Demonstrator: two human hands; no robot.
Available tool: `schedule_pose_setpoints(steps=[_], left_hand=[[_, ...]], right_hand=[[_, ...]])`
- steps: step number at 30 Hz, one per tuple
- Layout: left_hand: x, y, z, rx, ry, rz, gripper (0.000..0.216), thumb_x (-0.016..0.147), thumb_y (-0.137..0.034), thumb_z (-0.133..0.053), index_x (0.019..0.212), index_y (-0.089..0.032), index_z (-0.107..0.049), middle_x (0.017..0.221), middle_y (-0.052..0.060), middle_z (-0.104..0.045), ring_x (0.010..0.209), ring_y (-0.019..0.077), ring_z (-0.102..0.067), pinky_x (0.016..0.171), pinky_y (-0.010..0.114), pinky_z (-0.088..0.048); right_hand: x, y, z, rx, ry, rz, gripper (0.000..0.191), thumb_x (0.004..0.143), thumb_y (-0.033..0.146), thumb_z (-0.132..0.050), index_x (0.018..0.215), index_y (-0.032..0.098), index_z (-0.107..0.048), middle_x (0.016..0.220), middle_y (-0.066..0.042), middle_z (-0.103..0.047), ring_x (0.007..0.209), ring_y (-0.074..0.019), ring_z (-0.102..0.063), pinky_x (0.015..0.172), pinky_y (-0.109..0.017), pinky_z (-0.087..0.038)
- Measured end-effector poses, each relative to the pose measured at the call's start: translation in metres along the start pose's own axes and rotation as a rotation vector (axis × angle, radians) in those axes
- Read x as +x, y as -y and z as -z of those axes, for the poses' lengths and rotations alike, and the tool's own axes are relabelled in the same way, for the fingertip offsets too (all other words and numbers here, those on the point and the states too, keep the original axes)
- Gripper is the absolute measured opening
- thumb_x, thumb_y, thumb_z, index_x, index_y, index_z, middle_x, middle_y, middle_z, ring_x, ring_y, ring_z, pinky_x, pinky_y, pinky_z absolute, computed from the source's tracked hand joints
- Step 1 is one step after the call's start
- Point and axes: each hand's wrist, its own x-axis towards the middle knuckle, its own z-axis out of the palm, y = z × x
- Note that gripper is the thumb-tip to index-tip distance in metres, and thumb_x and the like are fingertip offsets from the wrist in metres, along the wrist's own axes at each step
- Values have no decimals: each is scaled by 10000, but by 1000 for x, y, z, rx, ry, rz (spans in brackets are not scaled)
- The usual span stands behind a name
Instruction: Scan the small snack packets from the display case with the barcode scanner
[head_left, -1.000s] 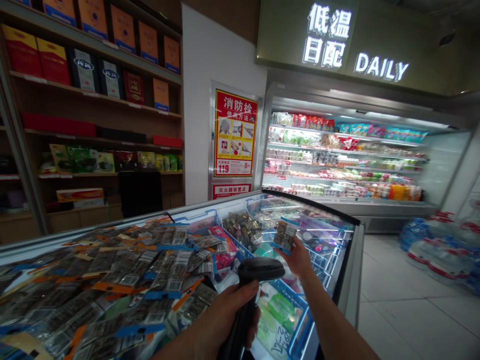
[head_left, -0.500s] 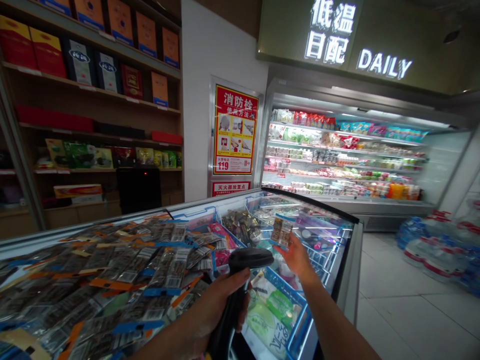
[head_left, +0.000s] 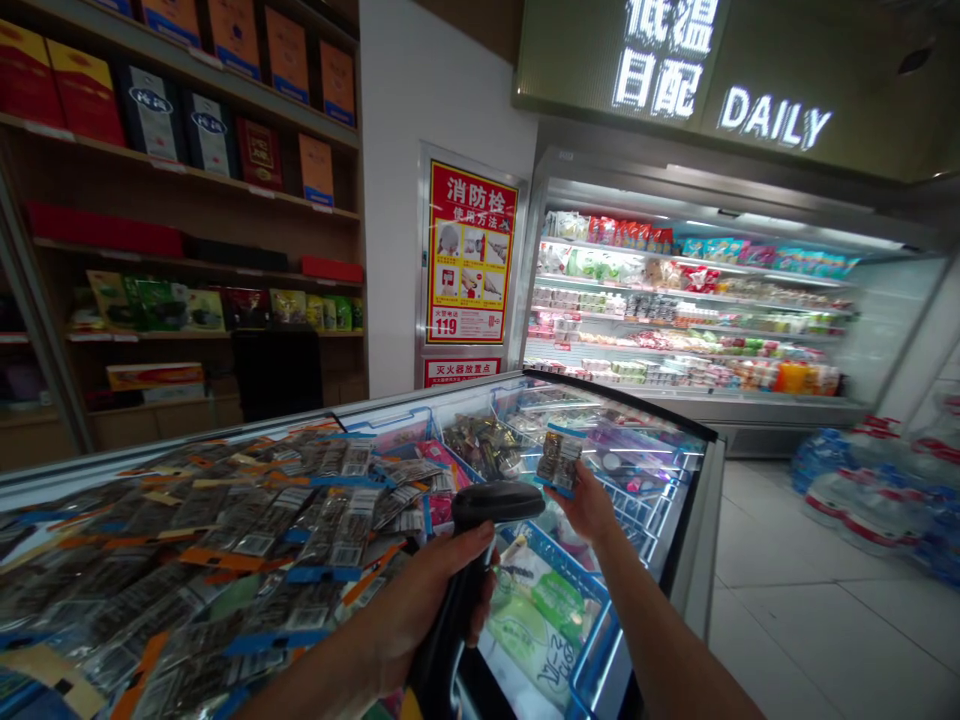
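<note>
My left hand [head_left: 427, 610] is wrapped round the grip of a black barcode scanner [head_left: 480, 540], whose head points away from me over the chest freezer [head_left: 697, 520]. My right hand [head_left: 589, 510] holds up a small packet [head_left: 559, 462] with a blue strip, just beyond the scanner's head and above the freezer's blue wire baskets [head_left: 592, 640]. A heap of similar packets with blue and orange strips [head_left: 225, 540] covers the freezer top to my left.
Wooden shelves with boxes [head_left: 187, 150] line the left wall. A red fire-hydrant poster [head_left: 470, 255] hangs on the white wall ahead. A lit open cooler with dairy goods [head_left: 690, 320] stands at the back right. Shrink-wrapped water bottles [head_left: 877, 490] lie on the tiled floor.
The right hand with the packet has drawn slightly closer to the scanner's head. The view has shifted a little; the left hand keeps its grip.
</note>
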Motion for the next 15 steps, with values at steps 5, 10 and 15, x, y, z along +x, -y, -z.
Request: schedule_pose_setpoints(steps=[5, 10, 15], left_hand=[[-2, -1, 0, 44, 29, -43, 397, 623, -506, -633, 722, -133, -542, 555, -7, -531, 408, 63, -453, 419, 191, -332], [-3, -1, 0, 86, 11, -58, 383, 630, -484, -632, 749, -132, -542, 548, -8, -531, 412, 69, -457, 423, 193, -340], [-6, -3, 7, 93, -44, -108, 362, 657, -460, -615, 803, -135, -550, 551, -15, -528, 421, 72, -458, 416, 192, -337]], right_hand=[[-2, 3, -2, -17, -27, -5, 167, 682, 350, -615, 797, 230, -629, 762, -3, -688, 733, -205, -631, 625, -368, -529], [0, 6, -2, -92, -73, -21, 156, 741, 335, -540, 811, 227, -627, 784, -9, -687, 728, -193, -631, 643, -368, -532], [1, 7, 4, -331, -207, -85, 68, 771, 221, -526, 749, 187, -581, 654, -12, -635, 575, -161, -605, 533, -315, -520]])
